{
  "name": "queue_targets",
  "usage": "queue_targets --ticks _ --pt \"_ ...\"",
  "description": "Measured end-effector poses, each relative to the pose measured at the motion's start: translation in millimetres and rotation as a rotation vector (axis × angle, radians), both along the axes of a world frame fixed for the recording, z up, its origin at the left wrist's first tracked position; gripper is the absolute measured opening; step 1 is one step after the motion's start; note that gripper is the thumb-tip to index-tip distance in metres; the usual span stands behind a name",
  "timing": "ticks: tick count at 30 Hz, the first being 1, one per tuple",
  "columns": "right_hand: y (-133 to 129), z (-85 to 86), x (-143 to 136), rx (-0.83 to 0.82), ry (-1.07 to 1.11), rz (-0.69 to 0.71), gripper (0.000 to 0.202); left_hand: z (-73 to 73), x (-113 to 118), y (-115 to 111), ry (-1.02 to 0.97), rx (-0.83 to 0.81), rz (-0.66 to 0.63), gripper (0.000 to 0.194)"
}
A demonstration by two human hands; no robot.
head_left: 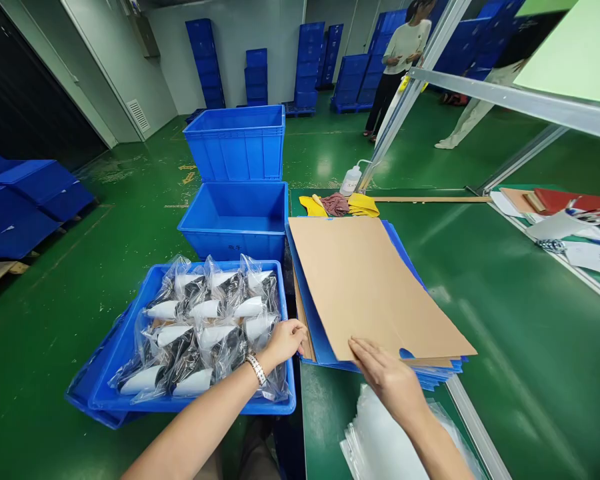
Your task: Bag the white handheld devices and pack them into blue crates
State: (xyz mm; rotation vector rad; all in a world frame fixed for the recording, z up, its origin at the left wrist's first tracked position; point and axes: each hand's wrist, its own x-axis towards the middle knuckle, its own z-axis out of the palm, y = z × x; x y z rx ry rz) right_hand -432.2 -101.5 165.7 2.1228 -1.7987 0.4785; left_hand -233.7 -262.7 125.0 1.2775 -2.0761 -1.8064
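At right hand [391,381], flat tan cardboard [363,287]

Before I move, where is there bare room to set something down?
The green tabletop is bare between the cardboard sheets and the papers at far right. Bagged items crowd the blue tray; plastic sleeves cover the near edge.

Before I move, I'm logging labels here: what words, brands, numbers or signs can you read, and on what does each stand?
No text is clear enough to quote.
Lower bin: dark characters on its front, too blurred.
Bottle: characters, too small.
Papers at the right: faint marks, unreadable.
Floor: yellow markings behind the tray, unreadable.
Cardboard: none visible on top.
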Motion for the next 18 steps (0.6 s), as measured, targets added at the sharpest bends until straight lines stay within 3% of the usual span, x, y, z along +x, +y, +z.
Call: queue_targets --ticks 4,7,10,12,16,18 --pt "-0.9 56.8 -9.3 -0.212 -0.068 -0.087 0.037 19.3 -7.2 7.5 -0.02 -0.068 -0.033 0.038" --pt "0.9 85.1 -12.6 -0.321 -0.15 -0.238 0.028 28.5 -14.9 18.6 -0.027 -0.423 -0.128 0.062" --pt "5.1 94.3 -13.2 -0.389 -0.248 -0.363 0.02 24.6 -27.8 27.1 -0.062 -0.758 -0.395 0.1" --pt "9.8 93.0 -13.2 -0.406 -0.279 -0.382 0.02 17.1 -36.5 27.1 -0.157 -0.784 -0.517 0.113" --pt "21.4 91.5 -15.1 -0.379 -0.305 -0.338 0.022 6.6 -44.5 15.5 -0.363 -0.733 -0.638 0.114" --pt "24.9 98.8 -15.9 -0.39 -0.315 -0.345 0.024 6.9 -43.4 9.6 -0.355 -0.816 -0.722 0.104"
